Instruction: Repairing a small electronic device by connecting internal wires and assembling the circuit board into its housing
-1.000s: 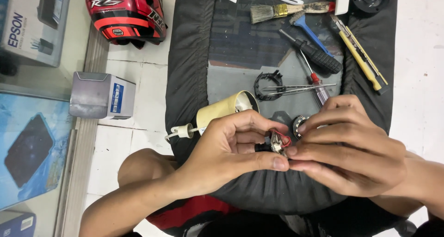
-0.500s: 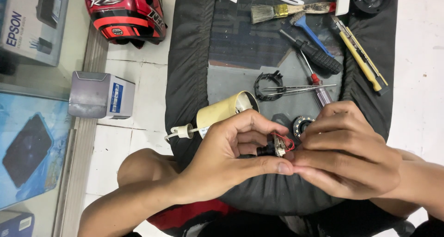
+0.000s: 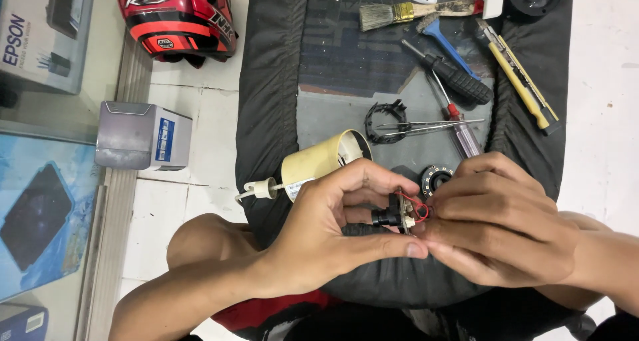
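Both our hands meet over the near edge of the dark cushion (image 3: 266, 101), working a small black part w/ red wires (image 3: 399, 211). Our left hand (image 3: 333, 228) pinches it — thumb stretched under, index curled over the top, other fingers bent behind. Our right hand (image 3: 506, 224) closes in from the other side, fingers pressed together, tips touching the wired end; exact contact is hidden by the knuckles.

Just behind the left hand lies a cream plastic cylinder (image 3: 319, 165) on its side, a white plug (image 3: 261, 189) at its left end. Beside the right hand's knuckles sits a black ring w/ small dots (image 3: 434, 179). Mid-cushion: a black clip ring (image 3: 383, 121) and metal tweezers (image 3: 426, 127) touching it, a red-handled screwdriver (image 3: 456, 118) — near the far edge a paintbrush (image 3: 406, 11), a black-handled screwdriver (image 3: 452, 78), a blue-handled tool (image 3: 446, 41). A yellow utility knife (image 3: 519, 81) rests along the right edge.

Off the cushion, left: a grey box (image 3: 140, 136) and a red helmet (image 3: 176, 15) on white tiles.
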